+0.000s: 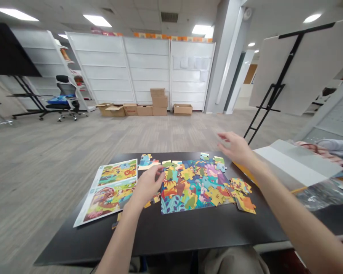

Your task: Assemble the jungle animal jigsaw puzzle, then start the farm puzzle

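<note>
Person at a black table (pixel 174 236), seen from the head camera. A colourful jigsaw picture (pixel 196 194) lies flat on the tabletop, between the two hands, with loose yellow pieces (pixel 188 173) resting on its surface. The left hand (pixel 150 182) reaches in at the picture's left edge, its fingers bent and the thumb near the fingertips; whether a piece is pinched there cannot be told. The right hand (pixel 231 146) is raised over the far right side of the table, fingers parted and slightly blurred, with nothing visible in its grasp. Below it, a small pile of pieces (pixel 240 185) lies at the picture's right side, beside a larger orange section (pixel 246 203). Further pieces (pixel 145 160) lie beyond the left hand, and one piece (pixel 204 156) sits at the far table edge. To the left, a printed sheet (pixel 114 190) bearing two coloured scenes lies at an angle. To the right stands an open box lid (pixel 297 161) near crumpled clear plastic (pixel 321 196). Background: cardboard boxes (pixel 159 102), an office chair (pixel 63 97) and a whiteboard (pixel 308 68).
</note>
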Tool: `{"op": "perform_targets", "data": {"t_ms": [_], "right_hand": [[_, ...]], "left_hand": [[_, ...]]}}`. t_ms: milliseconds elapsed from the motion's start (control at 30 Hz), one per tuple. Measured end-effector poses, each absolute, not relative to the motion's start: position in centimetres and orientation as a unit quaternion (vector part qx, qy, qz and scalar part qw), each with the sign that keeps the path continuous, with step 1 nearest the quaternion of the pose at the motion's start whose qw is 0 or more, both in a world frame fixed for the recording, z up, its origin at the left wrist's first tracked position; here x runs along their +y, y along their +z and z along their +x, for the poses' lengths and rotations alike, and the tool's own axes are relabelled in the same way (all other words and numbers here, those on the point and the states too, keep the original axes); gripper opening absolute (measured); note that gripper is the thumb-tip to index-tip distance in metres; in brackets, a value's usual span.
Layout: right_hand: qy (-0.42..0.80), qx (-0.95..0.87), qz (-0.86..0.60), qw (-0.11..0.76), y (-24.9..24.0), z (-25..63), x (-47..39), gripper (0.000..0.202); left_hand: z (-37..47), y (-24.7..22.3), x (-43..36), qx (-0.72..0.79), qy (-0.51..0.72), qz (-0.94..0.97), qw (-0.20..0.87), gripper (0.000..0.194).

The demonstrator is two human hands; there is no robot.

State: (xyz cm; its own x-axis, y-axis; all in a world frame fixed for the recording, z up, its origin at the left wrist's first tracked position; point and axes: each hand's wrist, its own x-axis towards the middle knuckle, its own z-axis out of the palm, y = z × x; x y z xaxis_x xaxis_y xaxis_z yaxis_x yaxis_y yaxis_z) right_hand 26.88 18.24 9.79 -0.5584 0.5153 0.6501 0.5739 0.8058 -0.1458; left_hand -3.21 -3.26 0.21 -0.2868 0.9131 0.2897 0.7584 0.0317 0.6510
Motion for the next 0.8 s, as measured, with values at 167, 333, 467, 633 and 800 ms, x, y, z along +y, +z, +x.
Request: {"op": "perform_targets", "data": {"t_ms": [167,333,467,633,800], "right_hand": [[0.102,-0.856,-0.33,0.385,3.0,22.0,15.8,0.027],[0.137,-0.855,-0.36,0.348,-0.4,20.6,14.9,0.023],[0.133,-0.871,-0.369,0.297,-1.4,20.6,14.4,0.021],[0.107,-0.891,-0.369,0.243,-1.9,20.4,13.6,0.018],[0.11,-0.903,-0.35,0.223,-2.0,20.0,13.1,0.017]], "left_hand": [[-1.1,0.6,-4.2,0.719,0.186,0.667,0.063,0.028],[0.8,1.4,-4.4,0.716,0.111,0.684,0.078,0.032],[1.1,0.8,-4.0,0.741,0.102,0.661,0.065,0.058],[1.1,0.3,-3.3,0.759,0.082,0.642,0.08,0.058],[1.2,0.7,-2.9,0.749,0.084,0.648,0.109,0.051]]}}
